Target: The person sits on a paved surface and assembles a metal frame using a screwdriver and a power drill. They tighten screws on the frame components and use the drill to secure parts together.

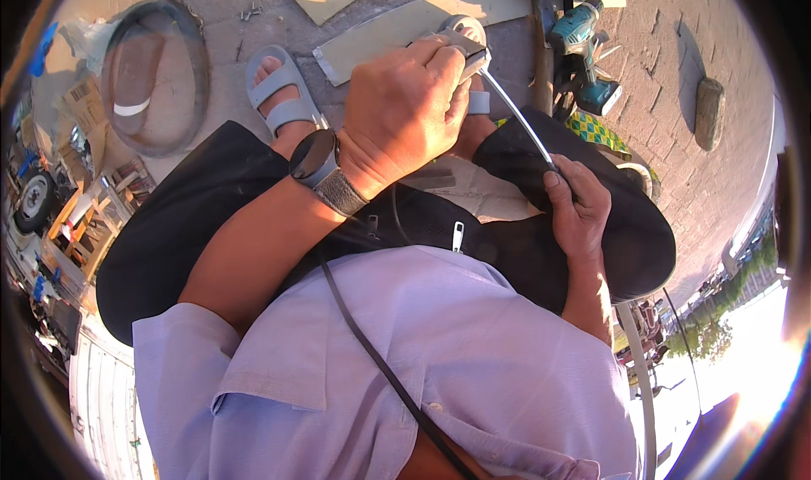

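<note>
My left hand (pixel 414 108), with a watch (pixel 317 161) on its wrist, is closed around a small grey block-like piece (pixel 475 54) out in front of my knees. Most of that piece is hidden by the fingers, so its kind does not show. A thin, shiny metal rod (pixel 519 117) slants from the block down to the right. Its near end is pinched between thumb and fingers of my right hand (pixel 579 197), above my right thigh. The rod's far end meets the block's edge; whether it is fixed there I cannot tell.
Beyond my right knee lie a teal cordless drill (pixel 579 49), a hammer (pixel 543 32) and a green-yellow patterned strip (pixel 598 132). Flat pale boards (pixel 397 32) rest on the paving ahead. A brick-like block (pixel 710 115) stands far right; a dark hoop (pixel 201 66) lies left.
</note>
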A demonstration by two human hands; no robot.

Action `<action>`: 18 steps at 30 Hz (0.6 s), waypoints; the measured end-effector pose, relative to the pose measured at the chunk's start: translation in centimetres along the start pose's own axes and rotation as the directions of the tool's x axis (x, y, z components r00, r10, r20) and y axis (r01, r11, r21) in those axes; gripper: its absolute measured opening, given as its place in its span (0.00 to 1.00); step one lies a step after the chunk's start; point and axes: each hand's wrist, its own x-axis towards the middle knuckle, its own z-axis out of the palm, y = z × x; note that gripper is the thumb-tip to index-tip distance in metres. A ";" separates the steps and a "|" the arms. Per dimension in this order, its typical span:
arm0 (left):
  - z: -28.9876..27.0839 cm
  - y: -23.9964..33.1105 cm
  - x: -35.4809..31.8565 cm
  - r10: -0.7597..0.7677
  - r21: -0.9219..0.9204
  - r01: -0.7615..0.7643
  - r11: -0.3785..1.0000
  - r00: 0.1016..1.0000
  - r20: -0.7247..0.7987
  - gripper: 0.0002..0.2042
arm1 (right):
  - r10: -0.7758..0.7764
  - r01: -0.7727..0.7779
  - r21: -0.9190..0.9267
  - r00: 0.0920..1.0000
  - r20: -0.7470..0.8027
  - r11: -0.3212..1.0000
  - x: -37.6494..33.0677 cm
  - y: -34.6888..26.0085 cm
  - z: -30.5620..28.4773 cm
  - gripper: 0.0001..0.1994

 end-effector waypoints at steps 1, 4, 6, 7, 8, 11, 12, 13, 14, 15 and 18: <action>-0.2 0.2 0.0 -0.009 -0.014 0.009 1.000 1.000 0.003 0.10 | 0.032 -0.033 0.027 0.999 0.026 0.999 0.0 0.1 -0.2 0.10; -0.2 0.4 -0.3 -0.049 -0.036 0.050 0.998 0.998 0.033 0.13 | 0.140 -0.148 0.088 0.986 0.093 0.985 0.0 0.4 -0.6 0.10; 0.0 0.4 -0.2 -0.061 -0.068 0.064 0.996 0.997 0.036 0.14 | 0.239 -0.256 0.087 0.957 0.164 0.963 0.5 0.1 -1.2 0.10; 0.0 0.4 -0.2 -0.066 -0.081 0.069 0.994 0.997 0.036 0.14 | 0.255 -0.280 0.124 0.949 0.183 0.952 0.5 0.6 -1.3 0.11; 0.1 0.4 -0.2 -0.077 -0.076 0.080 0.994 0.996 0.040 0.14 | 0.263 -0.294 0.150 0.945 0.196 0.944 0.6 0.9 -1.4 0.11; 0.3 0.5 0.0 -0.099 -0.063 0.102 0.993 0.993 0.057 0.15 | 0.318 -0.376 0.241 0.915 0.247 0.895 0.8 1.1 -1.7 0.11; 0.3 0.5 0.2 -0.103 -0.063 0.107 0.992 0.993 0.064 0.15 | 0.349 -0.421 0.274 0.896 0.273 0.865 1.0 1.0 -1.8 0.12; 0.2 0.5 0.3 -0.107 -0.062 0.112 0.992 0.992 0.071 0.15 | 0.379 -0.464 0.304 0.875 0.299 0.832 1.2 1.0 -2.0 0.12; 0.2 0.5 0.4 -0.112 -0.061 0.117 0.991 0.991 0.079 0.15 | 0.372 -0.477 0.341 0.868 0.329 0.810 1.3 1.1 -2.0 0.13; 0.1 0.5 0.4 -0.113 -0.059 0.118 0.991 0.990 0.082 0.15 | 0.361 -0.486 0.376 0.862 0.356 0.789 1.4 1.4 -2.1 0.13; 0.1 0.4 0.4 -0.117 -0.059 0.122 0.991 0.989 0.093 0.16 | 0.357 -0.528 0.425 0.835 0.419 0.735 1.7 1.8 -2.4 0.14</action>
